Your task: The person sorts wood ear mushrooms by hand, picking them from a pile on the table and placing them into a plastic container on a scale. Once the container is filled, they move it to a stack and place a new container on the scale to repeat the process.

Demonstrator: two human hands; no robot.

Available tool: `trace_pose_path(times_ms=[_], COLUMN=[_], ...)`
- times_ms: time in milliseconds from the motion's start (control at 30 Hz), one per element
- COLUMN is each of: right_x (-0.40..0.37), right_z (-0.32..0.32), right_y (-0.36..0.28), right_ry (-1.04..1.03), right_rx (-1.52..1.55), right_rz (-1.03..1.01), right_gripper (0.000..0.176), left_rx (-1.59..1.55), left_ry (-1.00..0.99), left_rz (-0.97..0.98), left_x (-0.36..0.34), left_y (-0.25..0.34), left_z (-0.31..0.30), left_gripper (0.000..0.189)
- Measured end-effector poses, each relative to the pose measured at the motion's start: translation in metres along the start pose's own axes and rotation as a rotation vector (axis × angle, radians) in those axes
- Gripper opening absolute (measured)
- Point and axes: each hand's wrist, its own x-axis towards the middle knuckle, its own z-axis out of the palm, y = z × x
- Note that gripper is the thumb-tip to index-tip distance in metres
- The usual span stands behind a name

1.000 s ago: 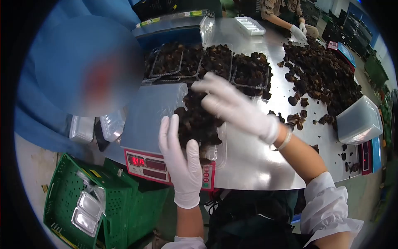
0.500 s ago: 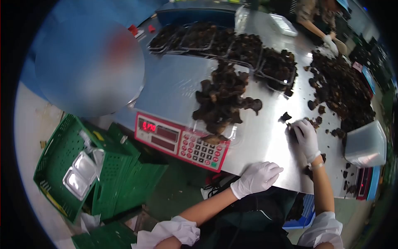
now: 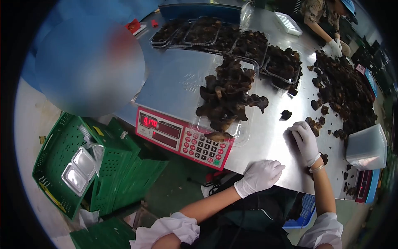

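Observation:
My left hand (image 3: 261, 177), in a white glove, rests at the table's near edge with its fingers curled closed and nothing showing in them. My right hand (image 3: 304, 142), also gloved, lies on the metal table with bent fingers pressed together; whatever they may hold is hidden. Just beyond its fingertips is a small dark piece of wood ear mushroom (image 3: 286, 115), and more pieces (image 3: 315, 125) lie beside it. Left of my hands, a clear plastic tray heaped with wood ear mushrooms (image 3: 228, 99) sits on a red-framed scale (image 3: 182, 137) whose display reads 0.170.
Filled clear trays (image 3: 248, 45) line the table's far side. A large mushroom pile (image 3: 346, 91) spreads along the right, near a stack of clear containers (image 3: 365, 147). Green crates (image 3: 120, 182) stand lower left. Across the table, another person's gloved hands (image 3: 335, 47) are by the pile.
My right hand has drawn back slightly from the small mushroom piece, its fingers more curled. My left fingers have curled in a little. The view has shifted slightly; the scale still reads 0.170.

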Motion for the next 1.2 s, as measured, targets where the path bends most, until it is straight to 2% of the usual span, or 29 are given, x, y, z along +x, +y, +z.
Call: trace_pose_path(times_ms=[67,133,200,300,400,433,500,533,600,667,733,800,900,1033,1133,1167,1200], right_x=[0.010,0.016,0.028,0.056,0.095,0.105,0.122,0.125,0.128,0.130,0.134,0.141,0.155,0.147,0.130,0.122,0.114], right_z=[-0.004,-0.015,-0.028,-0.035,-0.030,-0.030,-0.026,-0.029,-0.046,-0.064,-0.067,-0.054,-0.016,-0.034,-0.060,-0.062,-0.061], right_y=[-0.025,-0.049,-0.093,-0.140,-0.164,-0.160,-0.156,-0.158,-0.165,-0.178,-0.189,-0.201,-0.198,-0.192,-0.182,-0.176,-0.171], right_ry=[0.169,0.192,0.293,0.257,0.283,0.290,0.081,0.083,0.030,0.013,0.161,0.210,-0.106,-0.011,0.092,0.090,0.122], right_rx=[-0.024,-0.391,-0.298,0.081,-0.103,-0.109,-0.115,-0.119,0.064,0.081,0.304,0.278,0.231,0.364,0.426,0.425,0.505], right_rz=[0.039,-0.018,-0.069,-0.284,-0.526,-0.527,-0.512,-0.515,-0.531,-0.533,-0.586,-0.700,-0.782,-0.728,-0.568,-0.571,-0.411], right_gripper=[0.036,0.044,0.045,0.045,0.040,0.040,0.033,0.033,0.027,0.026,0.028,0.025,0.011,0.011,0.015,0.015,0.017], left_rx=[-0.013,-0.004,0.008,0.021,0.020,0.013,0.006,-0.003,-0.031,-0.013,-0.024,-0.028,-0.010,-0.012,-0.037,-0.061,-0.060], left_ry=[-0.005,-0.020,-0.021,0.013,0.038,0.029,0.015,0.001,0.055,0.038,0.037,0.032,0.020,0.030,0.020,0.017,0.021], left_rz=[0.002,0.003,0.019,0.048,0.068,0.062,0.055,0.041,0.065,0.056,0.052,0.054,0.063,0.076,0.070,0.065,0.064], left_x=[-0.001,0.001,0.002,0.000,-0.003,-0.003,-0.004,-0.004,-0.003,-0.004,-0.004,-0.004,-0.005,-0.005,-0.008,-0.008,-0.007], left_y=[0.000,0.000,-0.001,-0.003,-0.004,-0.004,-0.004,-0.004,-0.006,-0.006,-0.006,-0.007,-0.007,-0.007,-0.009,-0.009,-0.009], left_z=[-0.001,-0.001,-0.001,0.005,0.006,0.006,0.005,0.005,0.007,0.009,0.010,0.010,0.007,0.007,0.009,0.011,0.010], left_gripper=[0.017,0.018,0.019,0.021,0.022,0.022,0.021,0.021,0.020,0.020,0.020,0.020,0.021,0.020,0.020,0.020,0.020])
